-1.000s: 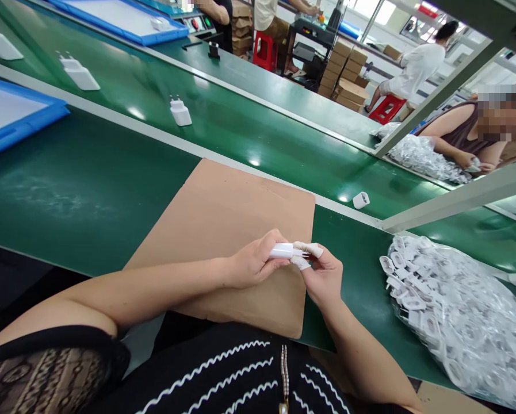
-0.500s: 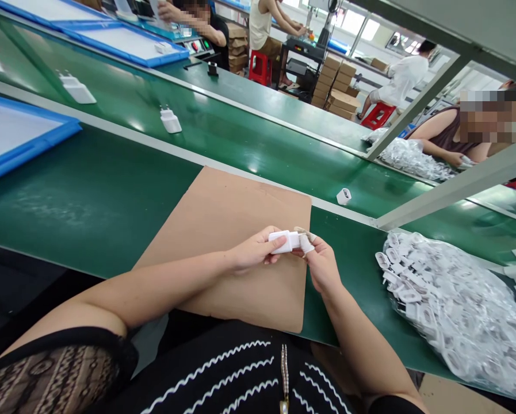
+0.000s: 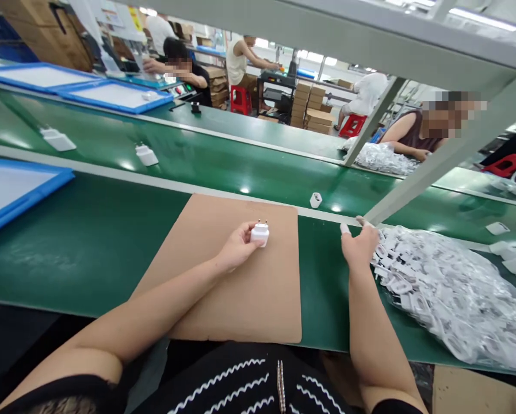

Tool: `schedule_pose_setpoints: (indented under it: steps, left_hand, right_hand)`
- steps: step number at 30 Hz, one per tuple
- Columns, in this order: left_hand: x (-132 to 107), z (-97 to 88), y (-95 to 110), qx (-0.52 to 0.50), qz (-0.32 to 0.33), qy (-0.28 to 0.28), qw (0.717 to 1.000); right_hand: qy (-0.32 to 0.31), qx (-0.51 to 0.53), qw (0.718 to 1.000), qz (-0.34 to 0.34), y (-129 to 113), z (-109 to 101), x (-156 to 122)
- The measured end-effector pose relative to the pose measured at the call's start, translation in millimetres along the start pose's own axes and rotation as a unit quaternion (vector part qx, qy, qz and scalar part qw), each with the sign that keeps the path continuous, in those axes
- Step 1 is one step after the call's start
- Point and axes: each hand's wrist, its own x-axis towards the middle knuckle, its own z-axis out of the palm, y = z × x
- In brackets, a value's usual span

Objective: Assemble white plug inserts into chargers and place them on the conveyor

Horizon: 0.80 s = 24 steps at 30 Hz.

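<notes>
My left hand [image 3: 238, 248] pinches a small white charger plug [image 3: 260, 233] above the brown cardboard sheet [image 3: 240, 287], its two pins pointing up. Off to the right, my right hand [image 3: 359, 244] hovers over the green table at the near edge of a big pile of white parts in clear bags [image 3: 447, 293]. Its fingertips wear white finger cots and are loosely spread, holding nothing I can see.
White chargers [image 3: 146, 154] [image 3: 315, 199] and another [image 3: 58, 140] lie on the green conveyor belt [image 3: 223, 164] beyond. A blue-framed tray [image 3: 11, 190] is at left. A grey frame post [image 3: 434, 167] slants over the pile. Other people work across the belt.
My hands have come apart: the right hand let go of the charger and moved right toward the bagged pile, while the left hand kept the charger and turned its pins upward. The view tilted up.
</notes>
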Motion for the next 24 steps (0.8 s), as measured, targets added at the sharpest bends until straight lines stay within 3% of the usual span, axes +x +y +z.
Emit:
schedule_pose_setpoints:
  steps: [3, 6, 8, 10, 13, 15, 19, 21, 24]
  left_hand:
    - [17.9, -5.1, 7.8, 0.113, 0.007, 0.030, 0.993]
    - [61.6, -15.4, 19.3, 0.160, 0.042, 0.036, 0.985]
    - [100.9, -25.7, 24.6, 0.193, 0.065, 0.060, 0.977]
    - [141.2, -37.8, 26.0, 0.267, 0.081, 0.121, 0.953]
    - [191.1, -56.7, 22.4, 0.355, 0.079, 0.196, 0.911]
    - [211.7, -68.0, 19.9, 0.384, 0.065, 0.217, 0.895]
    - [219.5, -77.6, 22.5, 0.404, 0.034, 0.235, 0.884]
    - [212.0, -71.8, 26.3, 0.408, 0.028, 0.279, 0.869]
    - [199.5, -48.6, 28.4, 0.430, 0.132, 0.363, 0.816]
  right_hand:
    - [0.033, -0.116, 0.979, 0.167, 25.8, -3.8, 27.4]
    - [-0.011, -0.154, 0.953, 0.259, 38.2, -1.0, 37.0]
    - [-0.046, -0.163, 0.955, 0.242, 38.8, 2.0, 33.9]
    - [-0.058, -0.163, 0.965, 0.195, 35.9, 4.0, 27.3]
    - [-0.034, -0.154, 0.979, 0.133, 33.1, 3.2, 19.8]
    - [-0.017, -0.171, 0.978, 0.118, 36.8, -0.6, 17.9]
    - [-0.070, -0.234, 0.958, 0.148, 57.2, -12.0, 15.7]
    - [-0.090, -0.235, 0.958, 0.137, 66.9, -16.9, 15.5]
    - [-0.061, -0.213, 0.971, 0.092, 71.7, -22.0, 18.0]
